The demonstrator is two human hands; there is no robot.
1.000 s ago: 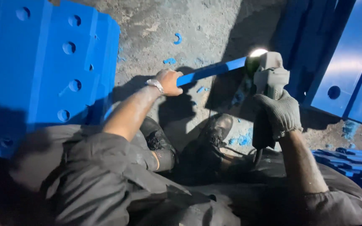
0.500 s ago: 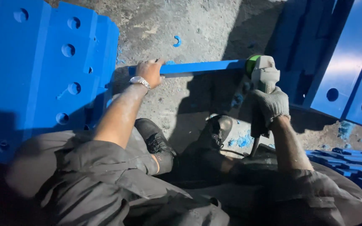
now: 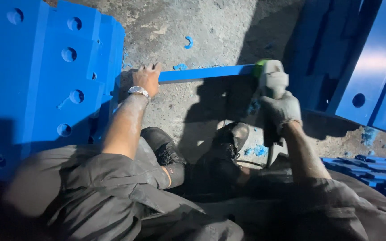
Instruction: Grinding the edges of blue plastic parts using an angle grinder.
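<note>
Our bare left hand (image 3: 147, 79) closes its grip around one end of the blue bar (image 3: 206, 72) above the concrete floor (image 3: 228, 27); our gloved right hand (image 3: 282, 109) grips the power tool (image 3: 272, 82) at the bar's other end.

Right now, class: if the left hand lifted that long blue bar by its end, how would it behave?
The blue bar looks straight and rigid, so probably stiff. Its flat faces suggest sliding, not rolling. Held by the left hand at one end, it would likely feel end-heavy.

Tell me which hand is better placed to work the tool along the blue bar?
Right, probably. The gloved right hand already grips the power tool at the blue bar's end; the left hand holds the other end.
</note>
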